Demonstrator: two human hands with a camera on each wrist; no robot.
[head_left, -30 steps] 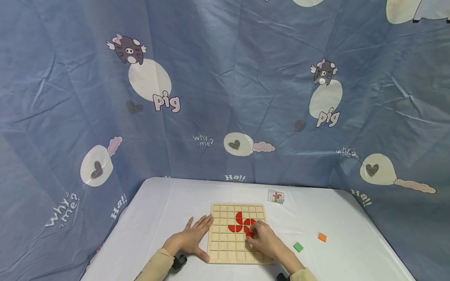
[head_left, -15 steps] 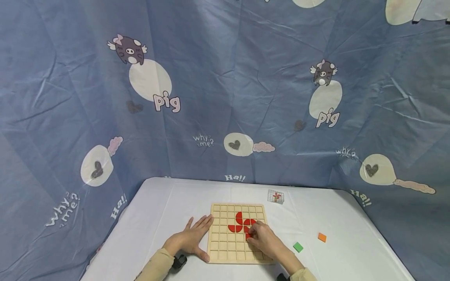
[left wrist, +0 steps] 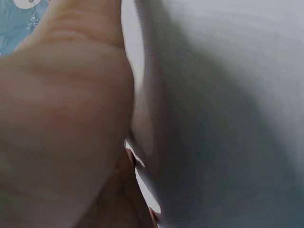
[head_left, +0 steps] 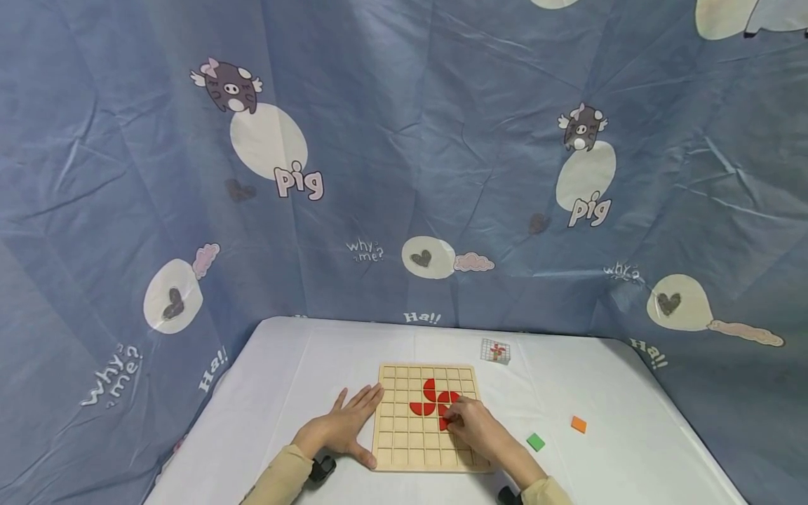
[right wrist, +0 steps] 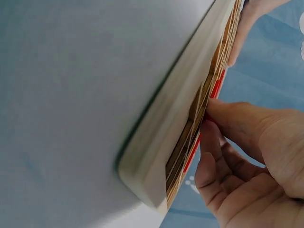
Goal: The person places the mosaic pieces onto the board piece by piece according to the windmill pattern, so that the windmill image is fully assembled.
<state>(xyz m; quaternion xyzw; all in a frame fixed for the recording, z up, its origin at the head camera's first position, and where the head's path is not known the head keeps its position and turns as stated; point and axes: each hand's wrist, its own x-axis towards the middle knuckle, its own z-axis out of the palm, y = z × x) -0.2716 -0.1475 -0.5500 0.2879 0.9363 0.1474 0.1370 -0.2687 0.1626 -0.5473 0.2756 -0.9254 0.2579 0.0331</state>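
A square wooden grid board [head_left: 404,459] lies on the white table. Several red quarter-circle pieces [head_left: 423,408] sit in its cells, laid out like a pinwheel. My right hand [head_left: 476,426] is over the board's right side, pinching a red quarter-circle piece [head_left: 444,423] between thumb and index finger at the cells. From the right wrist view, the thumb and bent fingers meet at a bit of red [right wrist: 209,118] on the board's surface. With fingers spread, my left hand [head_left: 341,426] rests against the board's left edge. In the left wrist view, the blurred palm hides what its fingers touch.
Right of the board lie a green square tile [head_left: 535,442] and an orange tile [head_left: 578,424]. Behind it is a small card [head_left: 495,351] printed with a grid and red pinwheel. A blue printed curtain [head_left: 379,175] surrounds the table's back and sides.
The right fingers have shifted slightly to the right at the board, and more of the lower red piece shows. My left hand stays in place.
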